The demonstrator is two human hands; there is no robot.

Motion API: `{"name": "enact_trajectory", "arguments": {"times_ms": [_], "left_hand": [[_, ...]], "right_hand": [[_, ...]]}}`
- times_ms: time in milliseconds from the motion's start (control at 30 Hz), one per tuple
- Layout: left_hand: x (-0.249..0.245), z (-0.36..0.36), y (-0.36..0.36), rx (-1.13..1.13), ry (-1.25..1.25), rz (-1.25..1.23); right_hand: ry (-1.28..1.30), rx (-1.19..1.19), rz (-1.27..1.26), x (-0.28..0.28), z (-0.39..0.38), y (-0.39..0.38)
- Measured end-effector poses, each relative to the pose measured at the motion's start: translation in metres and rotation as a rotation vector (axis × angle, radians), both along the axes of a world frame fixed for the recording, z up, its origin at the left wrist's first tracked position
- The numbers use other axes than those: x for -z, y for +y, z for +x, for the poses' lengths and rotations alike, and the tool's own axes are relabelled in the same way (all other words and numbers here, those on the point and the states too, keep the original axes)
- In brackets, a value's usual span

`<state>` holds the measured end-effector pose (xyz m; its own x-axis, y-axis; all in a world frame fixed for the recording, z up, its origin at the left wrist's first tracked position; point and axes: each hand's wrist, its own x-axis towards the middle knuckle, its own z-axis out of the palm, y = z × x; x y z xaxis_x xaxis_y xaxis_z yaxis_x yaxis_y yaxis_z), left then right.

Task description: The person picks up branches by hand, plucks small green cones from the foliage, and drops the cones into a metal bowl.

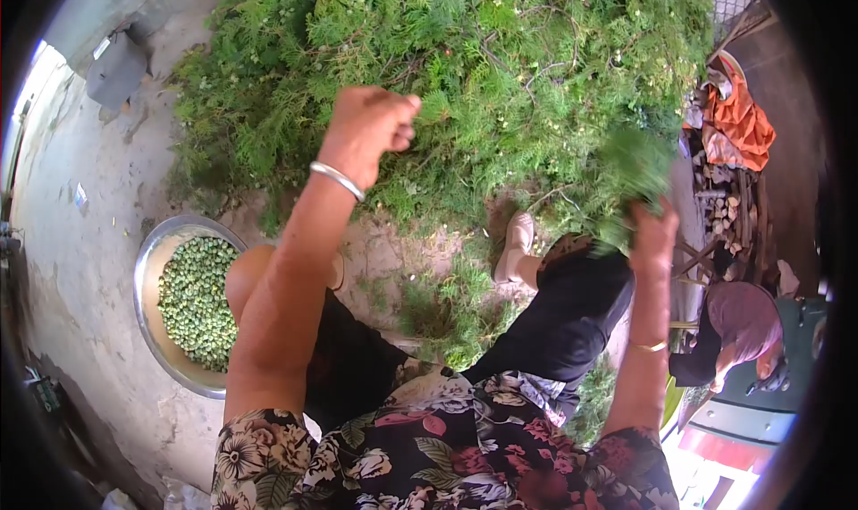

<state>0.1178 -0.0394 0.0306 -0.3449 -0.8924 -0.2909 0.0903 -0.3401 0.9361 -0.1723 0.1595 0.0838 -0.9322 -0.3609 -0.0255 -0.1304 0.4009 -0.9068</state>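
Observation:
My left hand (368,134), a silver bangle at its wrist, is raised in front of the big heap of leafy evergreen branches (429,72). Its fingers are curled closed, and whatever they may hold is hidden. Over at the right edge of the heap, my right hand (653,230) grips a feathery green evergreen sprig (633,175), blurred by motion. Beside my left knee stands a wide metal basin (147,318) part filled with small, round, pale green cones (198,300).
Loose sprigs (451,309) lie on the ground between my legs. An orange cloth (740,117) and stacked firewood (722,215) are at the right. Another person (742,318) bends over at the far right. A grey object (117,70) stands on the concrete floor (80,269) at upper left.

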Motion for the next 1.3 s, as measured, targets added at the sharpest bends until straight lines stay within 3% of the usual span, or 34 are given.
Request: {"name": "enact_trajectory", "arguments": {"times_ms": [33, 100, 133, 167, 200, 233, 267, 433, 467, 500, 533, 600, 700, 800, 867, 933, 1033, 1167, 1233, 1300], "left_hand": [[0.000, 0.004, -0.004, -0.033, 0.024, -0.045], [0.002, 0.009, -0.009, -0.088, 0.066, -0.063], [0.005, 0.012, -0.011, -0.098, 0.094, -0.058], [0.004, 0.014, -0.010, -0.108, 0.099, -0.050], [0.007, 0.015, -0.011, -0.114, 0.107, -0.053], [0.009, 0.017, -0.011, -0.123, 0.113, -0.058], [0.009, 0.018, -0.012, -0.122, 0.108, -0.053], [0.015, 0.010, -0.010, -0.083, 0.021, -0.042], [0.021, 0.006, -0.010, -0.052, 0.010, -0.044], [0.026, 0.001, -0.009, -0.042, -0.001, -0.045], [0.031, -0.003, -0.007, 0.004, -0.093, -0.045], [0.043, -0.013, -0.002, 0.075, -0.279, -0.058], [0.076, -0.025, 0.004, 0.224, -0.475, -0.106], [0.137, -0.035, 0.003, 0.478, -0.704, -0.253], [0.177, -0.045, 0.003, 0.601, -0.759, -0.312], [0.205, -0.060, 0.010, 1.030, -1.077, -0.511], [0.260, -0.081, 0.027, 1.050, -1.065, -0.383], [0.317, -0.112, 0.055, 1.023, -1.122, -0.420], [0.337, -0.125, 0.060, 0.985, -1.090, -0.349], [0.353, -0.136, 0.058, 0.964, -0.980, -0.307]], "right_hand": [[0.074, -0.043, 0.002, 0.004, -0.046, 0.037], [0.256, 0.118, 0.154, 0.016, -0.113, 0.133], [0.299, 0.044, 0.482, 0.007, -0.137, 0.192], [0.285, 0.032, 0.608, 0.015, -0.170, 0.268], [0.396, 0.528, 0.889, 0.029, -0.193, 0.337], [0.096, 0.264, 0.443, 0.038, -0.213, 0.435], [0.091, 0.264, 0.448, 0.049, -0.208, 0.461], [0.208, 0.785, 0.315, 0.091, -0.179, 0.544], [0.003, 0.755, 0.288, 0.069, -0.148, 0.468], [-0.010, 0.763, 0.291, 0.052, -0.130, 0.400], [-0.045, 0.475, 0.684, 0.037, -0.105, 0.317], [0.068, 0.198, 0.263, 0.046, -0.104, 0.241], [0.048, -0.145, 0.135, 0.015, -0.058, 0.097], [0.074, -0.446, 0.073, 0.001, -0.025, 0.009], [0.070, -0.599, 0.043, 0.001, -0.008, -0.033], [0.048, -0.642, 0.008, 0.010, -0.001, -0.060], [-0.041, -0.697, -0.004, 0.018, 0.000, -0.082], [-0.194, -0.732, 0.092, 0.038, -0.016, -0.088], [-0.472, -0.651, 0.135, 0.038, -0.017, -0.082], [-0.559, -0.627, 0.006, 0.036, -0.020, -0.082]]}}
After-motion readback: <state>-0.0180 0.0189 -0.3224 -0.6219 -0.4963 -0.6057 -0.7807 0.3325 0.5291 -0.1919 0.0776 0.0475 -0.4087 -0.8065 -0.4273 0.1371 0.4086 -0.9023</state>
